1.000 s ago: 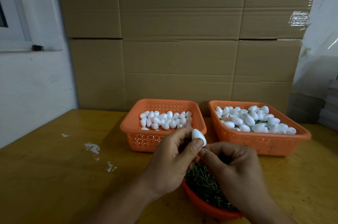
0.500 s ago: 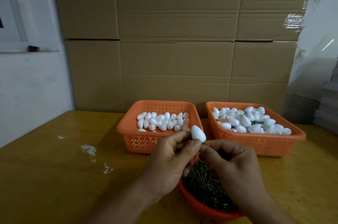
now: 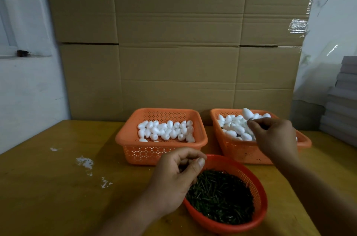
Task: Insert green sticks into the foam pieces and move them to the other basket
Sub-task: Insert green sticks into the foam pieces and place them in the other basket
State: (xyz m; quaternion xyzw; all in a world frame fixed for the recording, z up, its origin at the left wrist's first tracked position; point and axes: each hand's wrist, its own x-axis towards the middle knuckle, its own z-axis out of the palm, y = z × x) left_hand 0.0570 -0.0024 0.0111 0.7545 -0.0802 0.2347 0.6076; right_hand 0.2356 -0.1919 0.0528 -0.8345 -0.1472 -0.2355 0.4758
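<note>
The right hand [image 3: 274, 137] is out over the right orange basket [image 3: 239, 155], thumb and forefinger pinched together just under a white egg-shaped foam piece [image 3: 247, 113] that stands above the heap of foam pieces [image 3: 231, 129] already lying in that basket; whatever thin thing joins fingers to foam is too fine to make out. The left hand [image 3: 177, 176] hangs above the near-left rim of the round red basket [image 3: 257, 183], its fingers loosely curled toward the thumb; I cannot tell whether it holds anything. The round basket is heaped with short green sticks [image 3: 220, 197] and sits nearest on the yellow wooden table [image 3: 48, 187]; behind it, side by side and a little apart, stand the two square baskets, the left orange basket [image 3: 135, 150] with a looser layer of plain foam eggs [image 3: 166, 129]; white crumbs [image 3: 85, 162] dot the table to the left; a wall of cardboard boxes [image 3: 173, 42] rises behind.
</note>
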